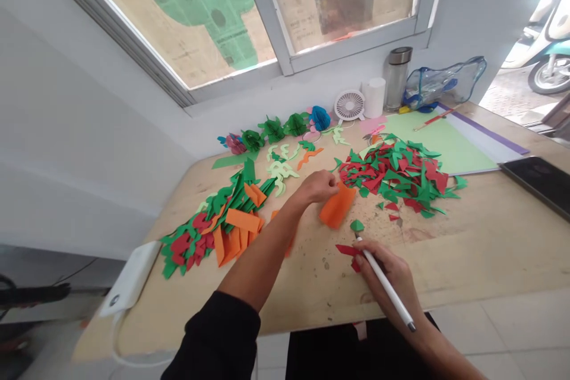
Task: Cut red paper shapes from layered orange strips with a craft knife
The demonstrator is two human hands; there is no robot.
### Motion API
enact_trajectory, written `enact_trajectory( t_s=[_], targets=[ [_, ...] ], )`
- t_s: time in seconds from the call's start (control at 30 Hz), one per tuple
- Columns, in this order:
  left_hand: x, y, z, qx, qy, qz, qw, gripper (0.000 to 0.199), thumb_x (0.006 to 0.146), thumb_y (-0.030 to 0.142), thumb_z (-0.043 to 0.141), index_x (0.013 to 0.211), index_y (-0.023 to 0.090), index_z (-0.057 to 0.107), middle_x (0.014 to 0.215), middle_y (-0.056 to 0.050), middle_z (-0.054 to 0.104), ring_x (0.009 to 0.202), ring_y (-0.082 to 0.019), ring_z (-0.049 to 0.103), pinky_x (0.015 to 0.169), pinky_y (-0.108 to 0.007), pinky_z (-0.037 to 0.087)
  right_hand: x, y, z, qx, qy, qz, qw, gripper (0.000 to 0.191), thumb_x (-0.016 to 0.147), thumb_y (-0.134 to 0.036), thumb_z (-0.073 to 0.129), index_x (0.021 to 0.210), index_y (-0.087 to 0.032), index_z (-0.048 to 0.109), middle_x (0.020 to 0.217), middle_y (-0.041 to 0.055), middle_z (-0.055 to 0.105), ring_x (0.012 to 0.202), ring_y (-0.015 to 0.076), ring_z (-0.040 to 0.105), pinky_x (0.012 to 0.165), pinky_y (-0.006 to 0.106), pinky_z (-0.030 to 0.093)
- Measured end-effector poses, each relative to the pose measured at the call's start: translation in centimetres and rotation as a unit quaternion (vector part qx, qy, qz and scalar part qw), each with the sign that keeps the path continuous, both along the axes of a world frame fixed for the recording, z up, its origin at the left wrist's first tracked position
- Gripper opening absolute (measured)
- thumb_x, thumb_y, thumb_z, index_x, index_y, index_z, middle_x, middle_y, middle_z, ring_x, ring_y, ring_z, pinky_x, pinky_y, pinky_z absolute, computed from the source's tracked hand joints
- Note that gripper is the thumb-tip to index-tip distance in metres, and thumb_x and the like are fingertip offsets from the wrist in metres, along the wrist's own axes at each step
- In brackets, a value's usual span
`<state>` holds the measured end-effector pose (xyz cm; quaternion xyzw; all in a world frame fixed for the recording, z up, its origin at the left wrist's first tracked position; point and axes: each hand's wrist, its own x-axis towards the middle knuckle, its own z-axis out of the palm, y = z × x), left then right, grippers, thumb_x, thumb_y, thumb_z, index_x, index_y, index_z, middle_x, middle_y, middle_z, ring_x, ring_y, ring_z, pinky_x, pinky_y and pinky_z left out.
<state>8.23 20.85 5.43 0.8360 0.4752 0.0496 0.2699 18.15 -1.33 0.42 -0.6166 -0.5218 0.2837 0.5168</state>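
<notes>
My left hand [321, 186] is closed above the wooden table, its fingertips at the upper edge of an orange paper piece [336, 208]; what it grips is hard to make out. My right hand [387, 273] is closed around a white pen-like tool [386, 285], whose tip points away from me toward a small green scrap [357, 225]. Red paper pieces [347, 250] lie at the fingertips of that hand. Beyond both hands is a heap of red and green scraps [396, 172]. Folded orange pieces [243, 221] and green strips [236, 193] are piled left of my left forearm.
Along the wall stand paper ornaments [272, 129], a small fan [350, 105], a white cylinder [374, 98] and a bottle [397, 78]. A phone [541, 181] rests at the right, near a light green sheet [458, 145]. A white box [131, 279] sits at the left edge.
</notes>
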Motion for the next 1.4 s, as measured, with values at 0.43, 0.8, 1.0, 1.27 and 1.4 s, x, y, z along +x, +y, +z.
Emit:
enact_trajectory(
  t_s=[0.43, 0.8, 1.0, 1.27, 1.4],
  targets=[
    [-4.4, -4.8, -0.2, -0.064, -0.142, 0.107, 0.982, 0.018, 0.086, 0.029, 0.056, 0.072, 0.018, 0.058, 0.056, 0.001, 0.064, 0.050, -0.011, 0.062, 0.051, -0.019, 0.046, 0.1, -0.2, -0.4, -0.013, 0.014, -0.034, 0.999, 0.024, 0.086, -0.039, 0.057, 0.093, -0.022, 0.072, 0.063, -0.0010, 0.066, 0.048, 0.0119, 0.057, 0.049, 0.022, 0.047],
    [-6.3, -11.8, -3.0, 0.024, -0.223, 0.187, 0.956, 0.010, 0.083, 0.027, 0.058, 0.077, 0.021, 0.061, 0.076, -0.001, 0.070, 0.073, -0.016, 0.066, 0.071, -0.027, 0.049, 0.1, 0.3, 0.5, -0.040, 0.087, -0.049, 0.994, 0.025, 0.079, -0.043, 0.065, 0.091, -0.022, 0.071, 0.067, 0.0015, 0.070, 0.049, 0.0120, 0.056, 0.046, 0.023, 0.046],
    [-6.6, -13.5, -4.0, 0.054, -0.240, 0.228, 0.942, 0.010, 0.086, 0.023, 0.052, 0.087, 0.022, 0.062, 0.085, -0.002, 0.072, 0.081, -0.017, 0.068, 0.076, -0.028, 0.050, 0.5, 3.9, 2.4, -0.089, 0.207, -0.010, 0.974, 0.036, 0.068, -0.047, 0.072, 0.090, -0.018, 0.071, 0.061, -0.0010, 0.064, 0.040, 0.0064, 0.042, 0.035, 0.019, 0.029],
    [-6.4, -13.5, -5.0, 0.066, -0.253, 0.242, 0.934, 0.012, 0.084, 0.019, 0.052, 0.088, 0.023, 0.063, 0.087, -0.002, 0.073, 0.083, -0.018, 0.069, 0.080, -0.030, 0.052, 4.4, 8.1, 4.1, 0.025, 0.174, -0.123, 0.977, 0.031, 0.067, -0.041, 0.072, 0.088, -0.020, 0.068, 0.064, -0.0018, 0.062, 0.048, 0.0089, 0.048, 0.038, 0.020, 0.030],
    [-6.5, -13.6, -5.2, 0.068, -0.255, 0.240, 0.934, 0.015, 0.083, 0.018, 0.053, 0.092, 0.023, 0.064, 0.091, -0.003, 0.073, 0.088, -0.019, 0.070, 0.084, -0.032, 0.053, 3.4, 7.0, 2.9, -0.006, 0.203, -0.104, 0.974, 0.036, 0.064, -0.044, 0.075, 0.088, -0.019, 0.067, 0.066, 0.0007, 0.064, 0.057, 0.0134, 0.060, 0.038, 0.019, 0.032]
  ],
)
